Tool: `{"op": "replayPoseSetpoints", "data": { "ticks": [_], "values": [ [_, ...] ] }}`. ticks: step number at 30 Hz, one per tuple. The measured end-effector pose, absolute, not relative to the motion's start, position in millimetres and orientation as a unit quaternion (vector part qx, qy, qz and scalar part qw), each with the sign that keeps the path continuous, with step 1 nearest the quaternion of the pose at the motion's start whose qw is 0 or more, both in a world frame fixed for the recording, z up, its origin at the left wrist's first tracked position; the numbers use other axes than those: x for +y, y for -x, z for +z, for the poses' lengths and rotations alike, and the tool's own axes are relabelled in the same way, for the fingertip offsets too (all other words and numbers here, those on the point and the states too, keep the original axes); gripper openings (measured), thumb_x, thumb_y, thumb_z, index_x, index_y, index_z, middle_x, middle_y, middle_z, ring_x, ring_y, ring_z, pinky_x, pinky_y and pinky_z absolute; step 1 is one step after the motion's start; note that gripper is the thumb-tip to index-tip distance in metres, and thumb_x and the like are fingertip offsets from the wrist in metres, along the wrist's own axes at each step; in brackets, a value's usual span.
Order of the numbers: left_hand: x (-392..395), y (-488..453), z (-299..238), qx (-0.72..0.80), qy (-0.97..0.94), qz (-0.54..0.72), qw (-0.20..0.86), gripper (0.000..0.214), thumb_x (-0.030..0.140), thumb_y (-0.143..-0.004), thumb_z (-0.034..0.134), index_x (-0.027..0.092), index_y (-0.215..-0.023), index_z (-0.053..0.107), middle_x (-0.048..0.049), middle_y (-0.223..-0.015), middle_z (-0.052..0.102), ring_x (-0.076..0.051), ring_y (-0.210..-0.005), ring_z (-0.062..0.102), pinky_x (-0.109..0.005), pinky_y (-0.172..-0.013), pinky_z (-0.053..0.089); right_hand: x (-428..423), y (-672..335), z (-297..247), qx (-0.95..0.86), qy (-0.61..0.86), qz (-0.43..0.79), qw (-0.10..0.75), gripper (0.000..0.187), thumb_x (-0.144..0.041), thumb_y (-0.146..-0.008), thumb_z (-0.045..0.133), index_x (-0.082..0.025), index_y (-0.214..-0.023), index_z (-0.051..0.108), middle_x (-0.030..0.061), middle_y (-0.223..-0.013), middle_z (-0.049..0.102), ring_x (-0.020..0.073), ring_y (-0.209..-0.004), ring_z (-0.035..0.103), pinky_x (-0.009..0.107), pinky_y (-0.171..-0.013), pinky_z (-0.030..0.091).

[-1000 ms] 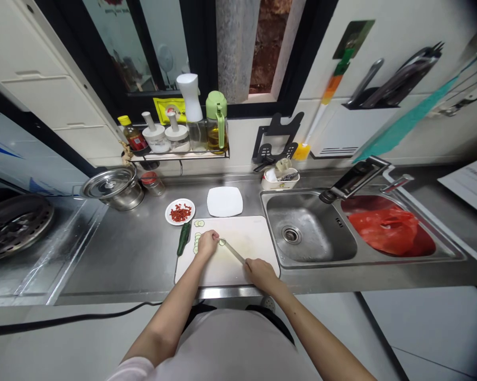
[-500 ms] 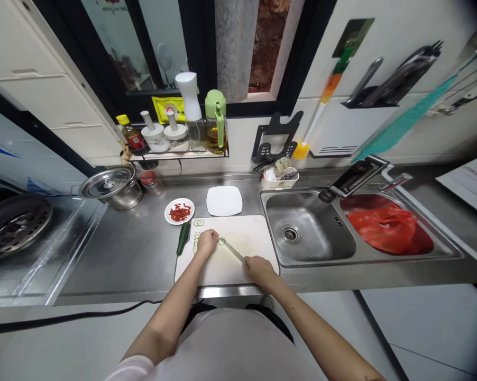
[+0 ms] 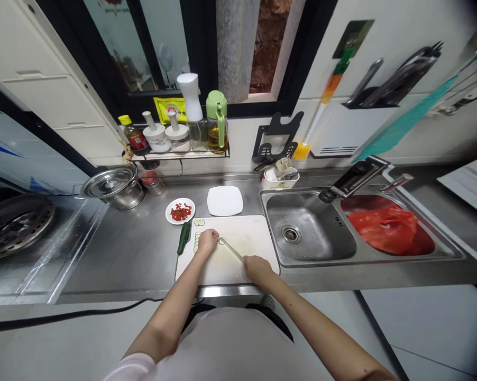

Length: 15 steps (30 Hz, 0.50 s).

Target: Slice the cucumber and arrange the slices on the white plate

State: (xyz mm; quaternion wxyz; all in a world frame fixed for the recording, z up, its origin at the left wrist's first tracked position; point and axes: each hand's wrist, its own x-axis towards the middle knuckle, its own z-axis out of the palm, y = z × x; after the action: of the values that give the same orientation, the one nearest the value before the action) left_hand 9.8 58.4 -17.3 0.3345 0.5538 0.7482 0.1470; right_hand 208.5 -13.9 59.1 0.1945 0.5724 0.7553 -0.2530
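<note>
My right hand [image 3: 259, 271] is wrapped round the handle of a knife [image 3: 234, 251], whose blade points up and left over the white cutting board [image 3: 258, 238]. By the blade's tip lies a thin cucumber slice [image 3: 222, 241] with a green rim. Just left of that slice, my left hand [image 3: 208, 242] has its fingers pinched together; anything between them is too small to make out. Several more cucumber slices [image 3: 199, 223] rest along the board's left side, some partly covered by my left hand. A dark green cucumber piece [image 3: 184, 237] lies across the board's left edge.
Behind the board stand a white plate [image 3: 225, 201] and a small plate [image 3: 169, 214] of red bits. A steel sink [image 3: 310, 233] is at the right, with a red plastic bag [image 3: 385, 227] in its second basin. A lidded pot [image 3: 123, 193] stands left, below a condiment shelf [image 3: 183, 155].
The view has shifted very slightly. Both hands, the knife and the cucumber slice at its tip stay in nearly the same places on the board.
</note>
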Motion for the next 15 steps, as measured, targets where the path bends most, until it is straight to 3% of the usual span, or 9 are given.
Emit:
{"op": "replayPoseSetpoints", "data": {
  "ticks": [15],
  "values": [
    [55.4, -10.5, -12.8, 0.744, -0.567, 0.135, 0.327, 0.013, 0.018, -0.073, 0.065, 0.02, -0.085, 0.068, -0.002, -0.084, 0.07, -0.015, -0.081, 0.062, -0.024, -0.074, 0.042, -21.9, -208.7, 67.2, 0.751, -0.578, -0.24, 0.209, 0.03, -0.013, -0.089, 0.037, -0.013, -0.108, 0.06, 0.0167, -0.102, 0.066, 0.0252, -0.1, 0.063, 0.034, -0.077, 0.046]
  ]
}}
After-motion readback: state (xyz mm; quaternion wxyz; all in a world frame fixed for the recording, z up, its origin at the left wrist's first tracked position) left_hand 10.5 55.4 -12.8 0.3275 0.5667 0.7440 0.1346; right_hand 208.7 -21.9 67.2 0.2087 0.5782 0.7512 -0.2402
